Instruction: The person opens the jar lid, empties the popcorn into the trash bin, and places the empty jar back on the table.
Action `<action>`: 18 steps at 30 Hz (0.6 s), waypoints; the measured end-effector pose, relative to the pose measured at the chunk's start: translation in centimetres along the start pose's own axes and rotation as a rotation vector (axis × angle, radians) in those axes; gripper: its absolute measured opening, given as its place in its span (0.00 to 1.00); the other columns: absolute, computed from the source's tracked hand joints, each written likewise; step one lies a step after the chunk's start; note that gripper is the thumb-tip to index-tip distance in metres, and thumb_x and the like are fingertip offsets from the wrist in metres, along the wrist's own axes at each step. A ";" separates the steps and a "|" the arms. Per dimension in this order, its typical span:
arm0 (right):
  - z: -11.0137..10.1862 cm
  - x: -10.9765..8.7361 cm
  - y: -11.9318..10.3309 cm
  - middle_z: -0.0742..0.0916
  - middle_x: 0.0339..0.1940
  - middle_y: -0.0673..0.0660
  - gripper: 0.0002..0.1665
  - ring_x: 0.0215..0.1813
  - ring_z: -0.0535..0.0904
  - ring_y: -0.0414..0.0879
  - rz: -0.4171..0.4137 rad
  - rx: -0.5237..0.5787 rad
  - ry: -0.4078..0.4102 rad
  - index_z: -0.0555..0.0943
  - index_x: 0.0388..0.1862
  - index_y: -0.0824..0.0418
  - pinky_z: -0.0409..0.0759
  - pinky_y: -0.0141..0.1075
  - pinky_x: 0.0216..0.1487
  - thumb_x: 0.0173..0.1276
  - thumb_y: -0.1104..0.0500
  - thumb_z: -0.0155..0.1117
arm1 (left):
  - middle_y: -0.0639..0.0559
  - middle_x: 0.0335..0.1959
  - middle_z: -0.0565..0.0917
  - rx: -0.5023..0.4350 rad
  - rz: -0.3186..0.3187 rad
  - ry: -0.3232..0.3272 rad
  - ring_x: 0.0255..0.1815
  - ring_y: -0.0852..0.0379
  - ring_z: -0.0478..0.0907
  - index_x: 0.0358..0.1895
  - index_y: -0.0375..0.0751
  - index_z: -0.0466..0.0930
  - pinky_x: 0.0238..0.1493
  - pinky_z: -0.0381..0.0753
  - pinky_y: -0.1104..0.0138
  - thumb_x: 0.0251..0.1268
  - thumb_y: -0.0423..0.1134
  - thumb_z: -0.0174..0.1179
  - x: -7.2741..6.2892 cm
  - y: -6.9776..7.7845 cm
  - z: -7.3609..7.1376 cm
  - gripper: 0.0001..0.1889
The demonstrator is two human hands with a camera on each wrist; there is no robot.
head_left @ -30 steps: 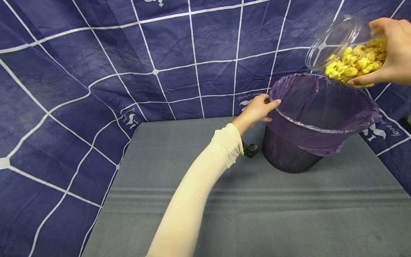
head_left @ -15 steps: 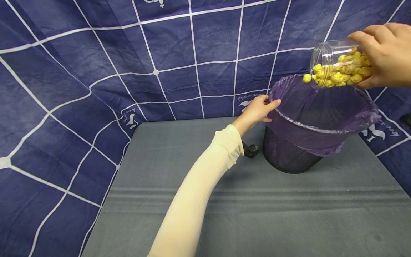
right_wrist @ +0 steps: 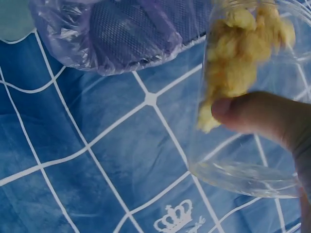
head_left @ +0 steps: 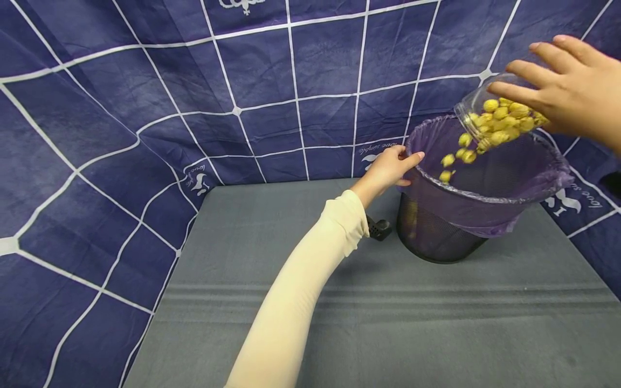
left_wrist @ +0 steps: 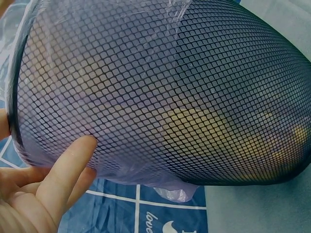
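Jar (head_left: 484,101) tipped above bin (head_left: 439,234) at twelve o'clock, popcorn (head_left: 505,126) spilling

Right hand (head_left: 572,89) grips the jar, likely light, slick, stiff: best held round its middle. Left hand (head_left: 388,168) holds the bin at nine.

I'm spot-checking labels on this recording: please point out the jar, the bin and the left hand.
Jar (right_wrist: 226,149): right wrist view, on its clear wall near the base.
Bin (head_left: 432,240): head view, on its dark mesh side, low down.
Left hand (head_left: 385,168): head view, on the back of it.
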State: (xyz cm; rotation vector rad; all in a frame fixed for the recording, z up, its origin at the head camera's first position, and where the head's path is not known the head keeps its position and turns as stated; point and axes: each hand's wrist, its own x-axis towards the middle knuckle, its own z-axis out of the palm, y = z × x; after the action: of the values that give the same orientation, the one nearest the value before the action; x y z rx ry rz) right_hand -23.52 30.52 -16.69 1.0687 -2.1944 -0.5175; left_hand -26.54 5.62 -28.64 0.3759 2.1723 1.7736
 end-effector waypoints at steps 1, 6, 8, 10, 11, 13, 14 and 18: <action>-0.2 0.1 -0.3 0.67 0.55 0.69 0.72 0.60 0.56 0.66 -0.020 -0.043 -0.019 0.59 0.60 0.55 0.43 0.50 0.66 0.03 0.72 0.77 | 0.49 0.46 0.72 -0.003 0.000 0.002 0.49 0.56 0.73 0.51 0.33 0.68 0.28 0.79 0.70 0.62 0.44 0.56 0.0 0.0 0.0 0.20; -1.0 0.6 -1.6 0.61 0.63 0.66 0.91 0.67 0.48 0.62 -0.180 -0.244 -0.152 0.37 0.69 0.48 0.43 0.53 0.65 0.02 0.71 0.80 | 0.49 0.43 0.73 -0.006 0.002 0.010 0.45 0.56 0.75 0.46 0.34 0.69 0.27 0.79 0.69 0.62 0.43 0.57 0.0 0.0 0.1 0.17; -1.2 0.7 -2.0 0.59 0.66 0.65 0.96 0.68 0.46 0.60 -0.246 -0.272 -0.175 0.27 0.69 0.48 0.45 0.53 0.65 0.02 0.71 0.80 | 0.49 0.42 0.74 -0.005 0.007 0.012 0.44 0.56 0.75 0.44 0.34 0.70 0.27 0.79 0.69 0.62 0.43 0.57 -0.1 0.0 0.1 0.16; -1.2 0.7 -2.3 0.58 0.67 0.64 0.98 0.69 0.45 0.59 -0.292 -0.281 -0.183 0.22 0.67 0.50 0.47 0.53 0.65 0.03 0.71 0.80 | 0.49 0.42 0.74 -0.006 0.008 0.013 0.43 0.57 0.75 0.43 0.34 0.70 0.27 0.79 0.69 0.62 0.43 0.57 -0.1 0.0 0.2 0.15; -1.1 0.8 -2.4 0.59 0.66 0.64 0.97 0.69 0.46 0.58 -0.309 -0.272 -0.169 0.22 0.68 0.50 0.48 0.53 0.64 0.04 0.72 0.80 | 0.49 0.41 0.74 -0.011 0.009 0.015 0.43 0.57 0.75 0.43 0.34 0.70 0.27 0.79 0.69 0.62 0.43 0.57 -0.1 0.0 0.2 0.15; -0.8 0.8 -2.4 0.60 0.66 0.64 0.95 0.69 0.47 0.57 -0.327 -0.267 -0.150 0.23 0.68 0.50 0.50 0.53 0.64 0.06 0.75 0.78 | 0.49 0.41 0.74 -0.014 0.010 0.018 0.43 0.56 0.75 0.43 0.33 0.70 0.26 0.79 0.69 0.62 0.43 0.57 -0.2 0.0 0.2 0.15; -0.7 0.8 -2.4 0.60 0.66 0.63 0.94 0.69 0.47 0.57 -0.333 -0.266 -0.141 0.24 0.68 0.50 0.51 0.52 0.64 0.07 0.76 0.78 | 0.49 0.41 0.74 -0.015 0.010 0.018 0.42 0.56 0.75 0.43 0.33 0.70 0.26 0.79 0.69 0.62 0.43 0.57 -0.2 0.0 0.2 0.15; -0.2 0.7 -2.5 0.61 0.65 0.64 0.93 0.68 0.49 0.59 -0.320 -0.246 -0.123 0.27 0.69 0.49 0.51 0.52 0.64 0.08 0.77 0.77 | 0.49 0.42 0.74 -0.018 0.006 0.021 0.43 0.56 0.75 0.44 0.33 0.70 0.26 0.79 0.69 0.61 0.43 0.57 -0.2 0.0 0.1 0.16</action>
State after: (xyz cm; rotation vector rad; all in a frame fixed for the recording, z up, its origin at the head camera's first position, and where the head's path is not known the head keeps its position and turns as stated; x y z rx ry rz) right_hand -22.28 28.44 -17.76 1.2850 -2.0030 -0.9915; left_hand -26.32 5.60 -28.62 0.3621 2.1698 1.8075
